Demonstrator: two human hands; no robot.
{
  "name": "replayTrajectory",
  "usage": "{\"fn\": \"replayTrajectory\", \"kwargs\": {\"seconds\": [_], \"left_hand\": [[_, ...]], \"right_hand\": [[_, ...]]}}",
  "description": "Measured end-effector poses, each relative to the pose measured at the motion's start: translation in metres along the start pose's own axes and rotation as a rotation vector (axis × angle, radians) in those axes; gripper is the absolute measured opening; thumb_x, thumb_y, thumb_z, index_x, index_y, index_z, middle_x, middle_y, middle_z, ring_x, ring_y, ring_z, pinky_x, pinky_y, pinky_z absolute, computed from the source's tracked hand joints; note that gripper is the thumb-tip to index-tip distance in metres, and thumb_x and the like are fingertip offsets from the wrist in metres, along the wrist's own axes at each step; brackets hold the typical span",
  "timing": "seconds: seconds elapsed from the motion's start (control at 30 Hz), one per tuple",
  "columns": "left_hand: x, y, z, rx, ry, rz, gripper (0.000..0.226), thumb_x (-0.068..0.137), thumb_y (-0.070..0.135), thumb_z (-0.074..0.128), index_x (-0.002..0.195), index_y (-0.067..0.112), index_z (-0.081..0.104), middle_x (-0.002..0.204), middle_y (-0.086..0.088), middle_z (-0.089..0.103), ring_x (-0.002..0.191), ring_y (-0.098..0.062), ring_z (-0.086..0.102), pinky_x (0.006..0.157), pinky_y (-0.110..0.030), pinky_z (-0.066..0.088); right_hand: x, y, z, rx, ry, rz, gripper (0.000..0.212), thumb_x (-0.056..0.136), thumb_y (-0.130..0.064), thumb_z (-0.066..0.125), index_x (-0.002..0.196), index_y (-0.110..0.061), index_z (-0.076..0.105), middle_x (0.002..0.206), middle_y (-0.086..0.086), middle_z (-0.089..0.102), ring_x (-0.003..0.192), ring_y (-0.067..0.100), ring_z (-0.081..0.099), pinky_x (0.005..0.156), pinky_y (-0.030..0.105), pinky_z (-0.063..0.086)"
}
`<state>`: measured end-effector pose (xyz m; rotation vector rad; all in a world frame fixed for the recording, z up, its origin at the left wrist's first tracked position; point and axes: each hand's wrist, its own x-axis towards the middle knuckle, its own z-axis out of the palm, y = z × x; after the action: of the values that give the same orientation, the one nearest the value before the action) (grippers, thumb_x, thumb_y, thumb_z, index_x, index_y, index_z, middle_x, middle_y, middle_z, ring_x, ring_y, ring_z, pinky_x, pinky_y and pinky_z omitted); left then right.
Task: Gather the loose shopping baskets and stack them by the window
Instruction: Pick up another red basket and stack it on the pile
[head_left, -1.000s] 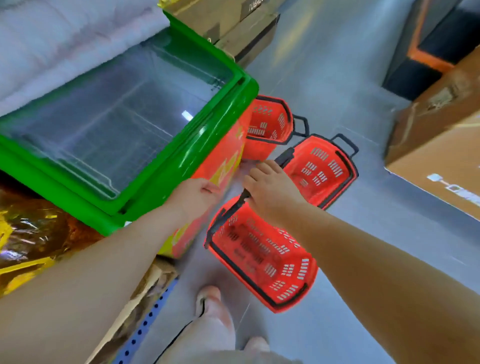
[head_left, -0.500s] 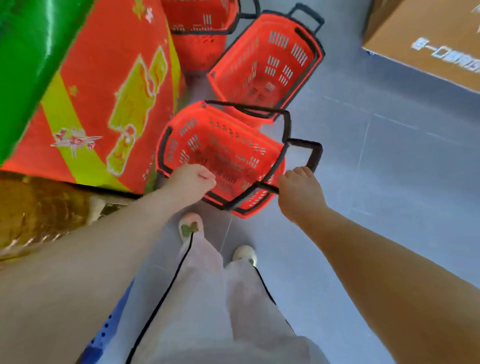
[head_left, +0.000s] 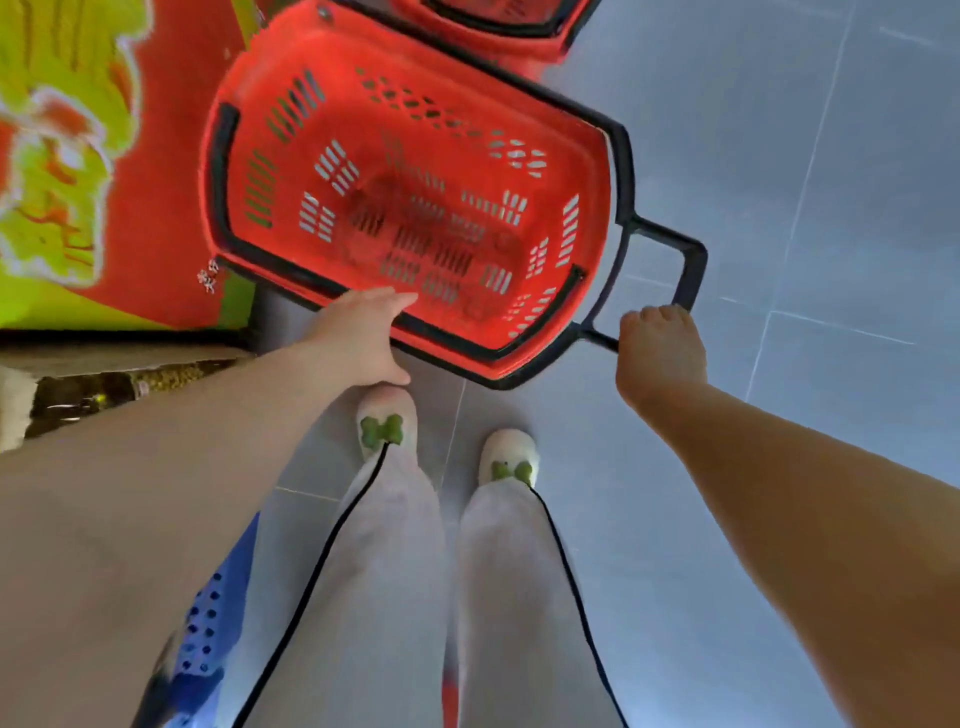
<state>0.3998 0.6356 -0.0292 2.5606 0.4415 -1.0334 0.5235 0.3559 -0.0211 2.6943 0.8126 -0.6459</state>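
Note:
A red shopping basket (head_left: 415, 171) with black rim and handles fills the upper middle of the head view, its mouth facing up at me. My right hand (head_left: 660, 353) grips the black pull handle (head_left: 685, 260) at the basket's right end. My left hand (head_left: 363, 335) has straight fingers lying against the near rim of the same basket. The edge of a second red basket (head_left: 498, 26) shows just beyond it at the top.
The red and yellow-green side of a chest freezer (head_left: 130, 156) stands close on the left. Below it lie a cardboard edge and shiny gold packaging (head_left: 104, 384). Grey tiled floor (head_left: 805, 182) spreads to the right. My legs and white slippers are directly beneath.
The basket now sits nearer and larger in view, with the view tilted further down. My left hand has gone from curled on the rim to flat fingers against it. My right hand stays on the handle.

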Motion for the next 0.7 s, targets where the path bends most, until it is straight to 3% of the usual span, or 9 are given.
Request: {"fn": "replayTrajectory", "kwargs": {"seconds": [0.1,0.27,0.37,0.43,0.53,0.6,0.7], "left_hand": [[0.021,-0.003,0.019,0.155,-0.042,0.012,0.103,0.062,0.05,0.082,0.148,0.028,0.029,0.155,-0.003,0.031,0.143,-0.028,0.025,0.119,-0.041,0.02],[0.043,-0.007,0.034,0.311,0.062,0.048,0.065,0.079,0.033,0.07,0.138,0.023,0.045,0.138,-0.006,0.051,0.129,-0.031,0.042,0.116,-0.042,0.021],[0.048,-0.01,0.03,0.404,0.053,0.076,0.055,0.082,0.029,0.066,0.133,0.021,0.047,0.129,-0.006,0.056,0.122,-0.03,0.047,0.108,-0.042,0.03],[0.05,-0.01,0.026,0.436,0.062,0.116,0.046,0.083,0.024,0.064,0.127,0.021,0.051,0.122,-0.004,0.059,0.116,-0.029,0.05,0.101,-0.042,0.036],[0.052,-0.008,0.016,0.469,0.038,0.178,0.045,0.08,0.026,0.069,0.121,0.019,0.053,0.117,-0.003,0.059,0.112,-0.027,0.052,0.094,-0.041,0.04],[0.051,-0.005,0.008,0.482,0.065,0.202,0.046,0.078,0.029,0.07,0.12,0.02,0.054,0.115,-0.002,0.06,0.111,-0.027,0.053,0.091,-0.04,0.039],[0.049,0.003,-0.007,0.449,0.085,0.241,0.045,0.077,0.033,0.069,0.118,0.02,0.054,0.113,-0.003,0.062,0.108,-0.028,0.055,0.089,-0.04,0.038]], "right_hand": [[0.009,-0.005,0.025,0.019,-0.027,0.041,0.024,0.072,0.004,0.047,0.094,0.001,0.055,0.096,0.021,0.06,0.097,0.038,0.049,0.096,0.042,0.035],[0.018,-0.016,0.044,0.152,-0.051,0.136,0.023,0.073,0.004,0.048,0.094,0.0,0.055,0.097,0.019,0.059,0.095,0.037,0.051,0.09,0.042,0.039],[0.017,-0.038,0.041,0.348,0.145,0.18,0.034,0.069,0.002,0.049,0.103,0.001,0.05,0.104,0.021,0.055,0.097,0.038,0.049,0.089,0.045,0.04],[0.016,-0.059,0.034,0.514,0.273,0.114,0.048,0.067,-0.004,0.052,0.115,0.002,0.047,0.117,0.021,0.051,0.107,0.038,0.046,0.096,0.046,0.037],[0.016,-0.093,0.022,0.687,0.095,-0.083,0.082,0.065,-0.024,0.063,0.137,-0.005,0.029,0.142,0.019,0.031,0.131,0.036,0.028,0.112,0.044,0.023],[0.019,-0.114,0.018,0.628,-0.041,-0.192,0.097,0.066,-0.04,0.069,0.143,-0.01,0.018,0.147,0.017,0.026,0.134,0.034,0.023,0.112,0.042,0.018],[0.03,-0.134,0.012,0.371,-0.078,-0.23,0.086,0.064,-0.057,0.069,0.129,-0.011,0.037,0.125,0.012,0.051,0.114,0.032,0.048,0.097,0.043,0.034]]}}
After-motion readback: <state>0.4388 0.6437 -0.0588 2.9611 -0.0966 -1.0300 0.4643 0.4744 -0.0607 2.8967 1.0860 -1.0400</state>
